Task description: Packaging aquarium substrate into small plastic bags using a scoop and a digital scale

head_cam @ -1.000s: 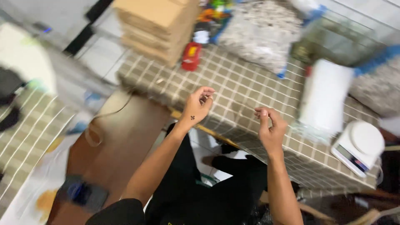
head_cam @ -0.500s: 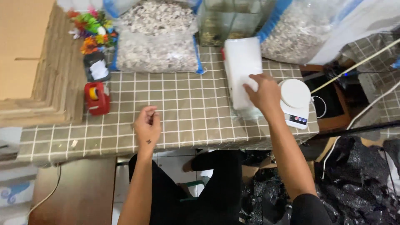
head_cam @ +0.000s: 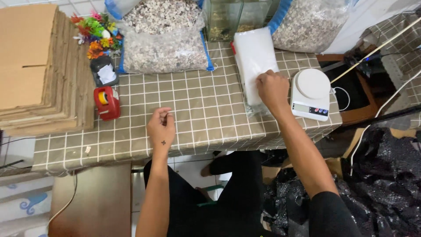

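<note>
My right hand [head_cam: 272, 90] rests on a stack of clear white plastic bags [head_cam: 253, 61] lying on the tiled tablecloth [head_cam: 206, 109], its fingers curled on the stack's near end. A white kitchen scale [head_cam: 310, 93] stands just right of that hand. My left hand [head_cam: 161, 126] hovers over the middle of the table with thumb and forefinger pinched together; whether something tiny is between them I cannot tell.
A red tape dispenser [head_cam: 106, 102] and a pile of flat cardboard [head_cam: 37, 70] sit at the left. Two big bags of pale pebbles [head_cam: 164, 39] and a glass tank [head_cam: 228, 17] line the back. Colourful plastic plants [head_cam: 94, 33] lie far left. Black bags [head_cam: 386, 175] fill the floor right.
The view has swung from the table's left corner to straight over it. My right hand has reached out onto the plastic bag stack. My left hand has stayed pinched near the middle.
</note>
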